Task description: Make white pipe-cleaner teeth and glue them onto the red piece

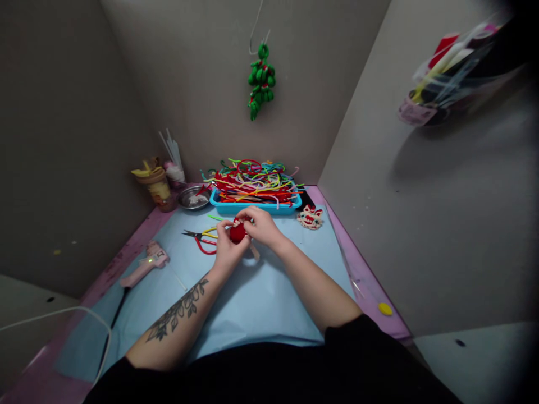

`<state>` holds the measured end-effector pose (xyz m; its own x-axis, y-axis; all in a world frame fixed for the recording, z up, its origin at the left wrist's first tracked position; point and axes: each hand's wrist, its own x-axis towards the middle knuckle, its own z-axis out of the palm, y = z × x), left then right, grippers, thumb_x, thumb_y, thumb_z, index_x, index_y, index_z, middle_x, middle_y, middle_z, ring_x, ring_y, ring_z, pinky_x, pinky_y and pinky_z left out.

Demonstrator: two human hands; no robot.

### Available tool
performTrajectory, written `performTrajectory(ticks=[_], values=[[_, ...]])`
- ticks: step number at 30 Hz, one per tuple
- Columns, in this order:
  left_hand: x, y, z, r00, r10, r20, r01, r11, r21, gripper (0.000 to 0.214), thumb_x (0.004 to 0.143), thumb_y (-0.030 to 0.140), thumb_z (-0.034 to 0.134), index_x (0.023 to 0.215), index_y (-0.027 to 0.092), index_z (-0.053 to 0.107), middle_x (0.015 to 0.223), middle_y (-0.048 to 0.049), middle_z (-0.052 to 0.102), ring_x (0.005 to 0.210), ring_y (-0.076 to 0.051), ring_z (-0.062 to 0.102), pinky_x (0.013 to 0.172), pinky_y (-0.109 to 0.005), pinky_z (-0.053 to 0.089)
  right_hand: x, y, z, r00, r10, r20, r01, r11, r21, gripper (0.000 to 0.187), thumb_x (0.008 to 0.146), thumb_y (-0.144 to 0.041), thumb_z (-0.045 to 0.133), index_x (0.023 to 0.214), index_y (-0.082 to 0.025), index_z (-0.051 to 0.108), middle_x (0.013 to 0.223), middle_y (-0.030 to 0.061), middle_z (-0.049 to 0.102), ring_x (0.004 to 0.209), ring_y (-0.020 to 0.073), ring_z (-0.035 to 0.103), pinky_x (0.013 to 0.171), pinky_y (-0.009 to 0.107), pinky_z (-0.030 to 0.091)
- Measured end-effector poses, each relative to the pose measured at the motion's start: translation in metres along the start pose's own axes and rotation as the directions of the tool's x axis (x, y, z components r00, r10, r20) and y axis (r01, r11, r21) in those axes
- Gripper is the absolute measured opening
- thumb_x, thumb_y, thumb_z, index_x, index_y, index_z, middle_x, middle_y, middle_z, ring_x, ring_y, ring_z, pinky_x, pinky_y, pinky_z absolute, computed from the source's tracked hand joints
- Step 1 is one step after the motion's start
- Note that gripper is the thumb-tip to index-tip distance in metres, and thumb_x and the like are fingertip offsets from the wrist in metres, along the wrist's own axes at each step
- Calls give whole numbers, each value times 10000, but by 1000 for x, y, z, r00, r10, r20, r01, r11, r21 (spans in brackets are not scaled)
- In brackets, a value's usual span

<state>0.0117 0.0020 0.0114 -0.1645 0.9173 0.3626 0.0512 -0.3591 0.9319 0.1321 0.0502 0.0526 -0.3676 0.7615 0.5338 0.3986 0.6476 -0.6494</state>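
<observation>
Both my hands meet over the light blue mat (252,303), just in front of a blue tray. My left hand (226,249) and my right hand (261,225) are closed around a small red fuzzy piece (238,233), held between the fingertips above the mat. A thin pale strand trails from it toward the mat. Red-handled scissors (201,238) lie just left of my left hand, beside a yellow-green pipe cleaner.
The blue tray (252,209) is heaped with coloured pipe cleaners. A pink glue gun (147,262) with its cord lies at left. A metal dish (193,197), a cup, a small red-and-white figure (310,217) and a yellow blob (384,308) surround the mat. A green ornament (261,78) hangs on the wall.
</observation>
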Motion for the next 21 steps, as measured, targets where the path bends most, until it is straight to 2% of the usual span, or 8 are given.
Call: performTrajectory(ticks=[5,9,13,17,19,21], values=[[0,5,2,998,-67,-15,66,994,-91,522,614,201,745,981,221,374,852,10,602,683,-125,608,632,-231,458,-1,4,5,992,99,-74,-100,995,-13,237,704,-62,474,815,-186,643,804,18,645,806,161,570,732,270,438],[0,6,3,996,-81,-25,78,992,-95,528,605,203,752,971,222,372,850,12,611,676,-121,614,635,-232,465,0,4,7,989,127,-77,-128,992,-5,166,720,-103,511,791,-182,638,788,15,637,787,156,567,720,269,438],[5,0,-1,988,-143,-61,131,976,-172,574,604,213,757,1005,238,347,801,30,618,652,-119,615,628,-232,470,2,5,4,980,181,-88,-164,971,176,148,752,-192,526,856,-174,630,866,29,648,805,156,585,725,278,461],[16,-5,-7,936,-343,-80,276,855,-439,604,580,231,753,999,262,318,832,34,621,621,-110,612,585,-224,470,6,13,0,940,286,-186,-198,902,384,226,756,-209,489,945,-150,599,915,51,642,837,159,594,795,308,474],[21,-6,-9,901,-424,-87,318,785,-533,594,559,225,753,975,266,331,873,34,612,630,-99,610,570,-209,464,7,18,0,928,325,-185,-220,875,431,246,734,-200,498,956,-146,590,915,53,638,849,160,593,824,317,473],[24,-5,-10,887,-452,-91,321,748,-581,589,542,212,758,957,267,343,896,35,605,642,-93,607,570,-204,467,7,19,1,930,329,-161,-231,867,441,254,714,-185,510,954,-155,590,931,47,636,873,161,589,850,325,471]])
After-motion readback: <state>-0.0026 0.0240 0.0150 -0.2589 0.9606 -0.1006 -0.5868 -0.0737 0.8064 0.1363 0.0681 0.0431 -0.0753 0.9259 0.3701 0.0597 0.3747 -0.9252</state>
